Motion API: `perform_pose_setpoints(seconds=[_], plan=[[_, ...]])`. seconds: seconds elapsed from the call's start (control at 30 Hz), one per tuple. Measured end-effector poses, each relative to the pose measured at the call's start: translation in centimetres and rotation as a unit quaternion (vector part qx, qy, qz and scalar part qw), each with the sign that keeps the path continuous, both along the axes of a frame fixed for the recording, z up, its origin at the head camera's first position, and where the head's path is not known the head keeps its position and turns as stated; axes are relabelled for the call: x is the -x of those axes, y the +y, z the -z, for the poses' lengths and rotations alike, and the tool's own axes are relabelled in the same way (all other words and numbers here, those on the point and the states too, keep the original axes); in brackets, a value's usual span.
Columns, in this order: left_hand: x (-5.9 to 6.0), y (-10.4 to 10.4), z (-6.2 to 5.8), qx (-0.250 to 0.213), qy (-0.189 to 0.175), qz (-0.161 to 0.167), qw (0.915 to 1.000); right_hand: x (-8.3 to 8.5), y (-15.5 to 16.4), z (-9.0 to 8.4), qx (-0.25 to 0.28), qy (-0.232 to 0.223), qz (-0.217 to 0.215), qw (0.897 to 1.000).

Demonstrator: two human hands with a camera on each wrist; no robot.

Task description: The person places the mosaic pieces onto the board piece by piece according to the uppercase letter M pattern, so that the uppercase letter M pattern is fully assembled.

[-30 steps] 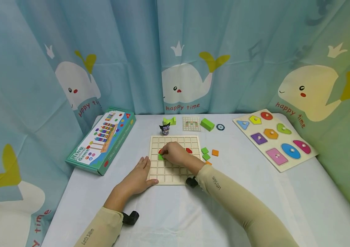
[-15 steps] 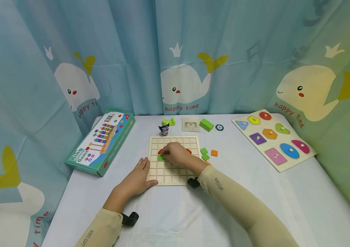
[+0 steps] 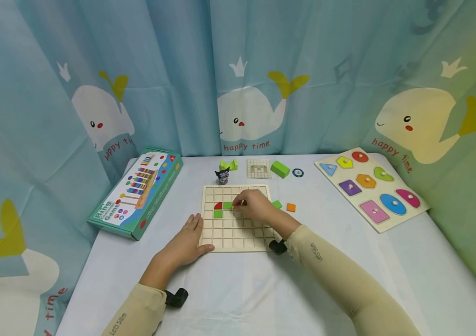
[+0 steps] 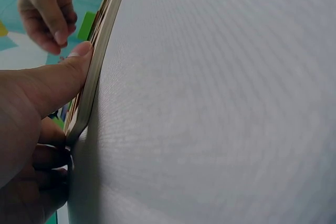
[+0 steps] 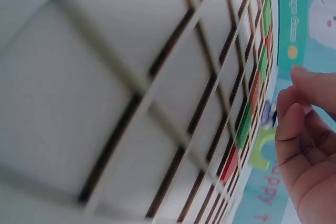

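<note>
A pale wooden grid board (image 3: 238,237) lies on the table. My left hand (image 3: 185,240) rests against its left edge, fingers extended; in the left wrist view the thumb (image 4: 68,74) lies over the board's rim. My right hand (image 3: 252,205) is over the upper middle of the grid. Its thumb and fingers are loosely bent, with nothing visible between them in the right wrist view. A red quarter-round tile (image 3: 218,206), a green tile (image 3: 227,206) and another green tile (image 3: 218,214) sit on the grid. An orange tile (image 5: 255,92) and further tiles show in the right wrist view.
Right of the board lie a loose green tile (image 3: 277,204) and an orange tile (image 3: 290,207). Behind are a small figurine (image 3: 222,175), a pattern card (image 3: 258,169) and a green block (image 3: 280,169). A game box (image 3: 137,191) and a shape puzzle (image 3: 370,189) flank them.
My right hand has moved right across the board, uncovering the left red tile and the green tile beside it. My left hand stays at the board's edge.
</note>
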State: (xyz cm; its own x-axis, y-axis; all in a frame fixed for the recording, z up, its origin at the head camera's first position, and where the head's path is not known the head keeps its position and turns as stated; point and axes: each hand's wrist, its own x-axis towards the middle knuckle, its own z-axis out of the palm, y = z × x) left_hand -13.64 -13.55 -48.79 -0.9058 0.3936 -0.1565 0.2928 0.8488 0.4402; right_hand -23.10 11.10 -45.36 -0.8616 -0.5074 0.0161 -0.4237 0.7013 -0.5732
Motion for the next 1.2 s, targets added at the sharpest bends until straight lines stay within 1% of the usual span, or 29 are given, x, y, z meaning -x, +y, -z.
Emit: perform_pose_setpoints(seconds=[0.27,0.57,0.87,1.07,1.2], plan=[[0.1,0.0,-0.2,-0.001,0.003,0.0,1.0,0.2,3.1,0.0,0.004,-0.013,0.03,0.999],[0.1,0.1,-0.1,-0.004,0.001,0.001,1.0,0.1,6.4,-0.5,0.029,-0.027,0.072,0.997],[0.1,0.1,0.0,-0.003,0.003,-0.001,1.0,0.2,9.2,-0.1,0.004,-0.016,0.107,0.994],[0.1,0.0,0.1,-0.001,0.003,-0.002,1.0,-0.1,10.8,0.0,0.0,-0.033,0.136,0.99],[0.0,0.0,0.1,-0.003,0.005,-0.001,1.0,-0.2,12.0,0.2,-0.004,-0.042,0.144,0.989]])
